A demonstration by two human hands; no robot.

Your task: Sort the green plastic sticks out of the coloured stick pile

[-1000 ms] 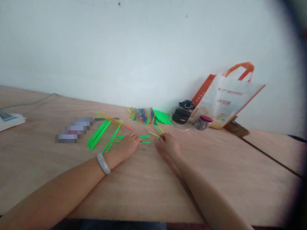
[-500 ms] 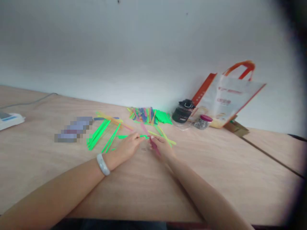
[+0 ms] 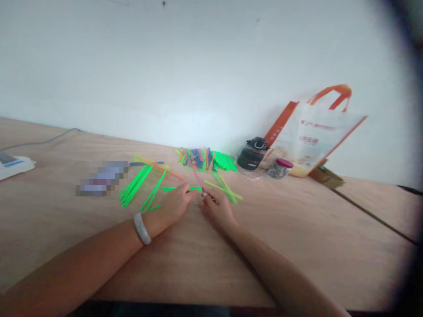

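Observation:
My left hand [image 3: 177, 203], with a pale bangle [image 3: 142, 228] on its wrist, is closed in a pinch on a flat green strip [image 3: 168, 188] that sticks out to its left. Close beside it, my right hand [image 3: 218, 207] pinches a thin pink strip [image 3: 197, 177], which runs up and away from the fingertips. The fingertips of both hands nearly meet at the green strip's right end. Whether the two strips are joined there cannot be made out.
Loose green strips [image 3: 136, 186] lie left of my hands, and yellow strips [image 3: 220, 186] lie to the right. Behind is a multicoloured strip pile [image 3: 200, 159]. A black-banded bottle [image 3: 251, 157], a red-lidded jar [image 3: 280, 168] and a carrier bag [image 3: 313, 136] stand back right. A blurred-out flat object [image 3: 102, 178] lies left.
My right hand has shifted slightly left and turned. The pink strip's near end, which stuck out below the fingers, is now hidden by the hand. My left hand has hardly moved.

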